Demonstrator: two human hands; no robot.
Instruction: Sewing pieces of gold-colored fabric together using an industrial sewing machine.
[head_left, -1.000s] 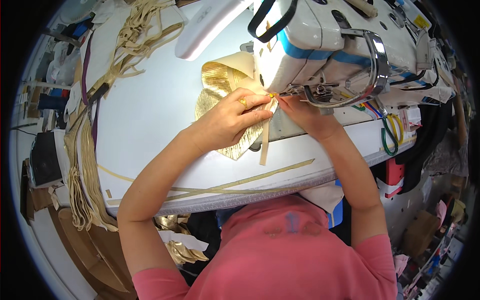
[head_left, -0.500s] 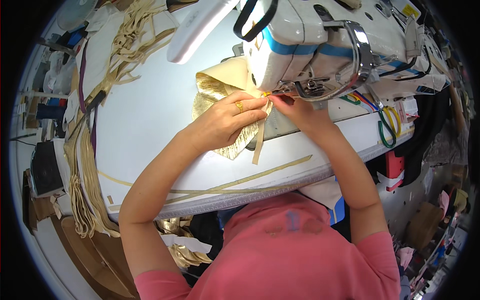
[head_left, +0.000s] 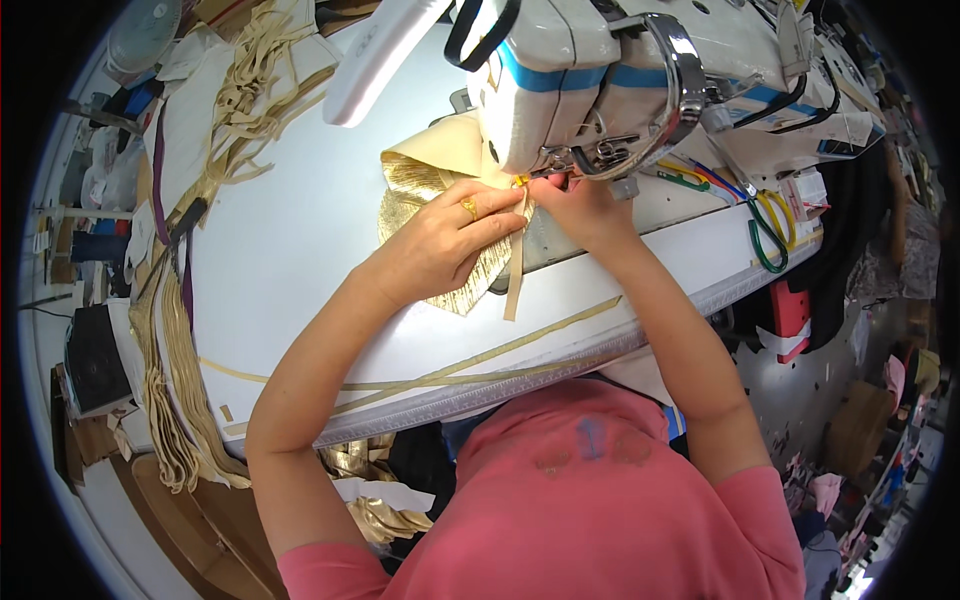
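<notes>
A piece of shiny gold fabric [head_left: 405, 215] with a beige underside lies folded under the head of a white sewing machine [head_left: 540, 115]. My left hand [head_left: 440, 235], wearing a ring, rests on it with fingers stretched toward the needle area. A narrow beige strip [head_left: 515, 280] hangs from the fabric edge just past those fingertips. Close by, my right hand [head_left: 585, 210] is at the fabric's right edge, under the machine head. Its thumb and forefinger are pinched together; what lies between them is hidden. A small yellow part [head_left: 520, 181] shows beside the fingertips.
Bundles of gold-beige strips [head_left: 165, 400] hang over the table's left edge; more strips [head_left: 250, 90] lie at the back left. Loose strips cross near the front ruler edge [head_left: 480, 398]. Scissors with green and yellow handles [head_left: 768, 240] lie at the right. A chrome bar [head_left: 685, 90] curves from the machine.
The view has shifted slightly, so the machine sits further left. My right hand has drawn in closer to my left. The left hand stays flat on the fabric.
</notes>
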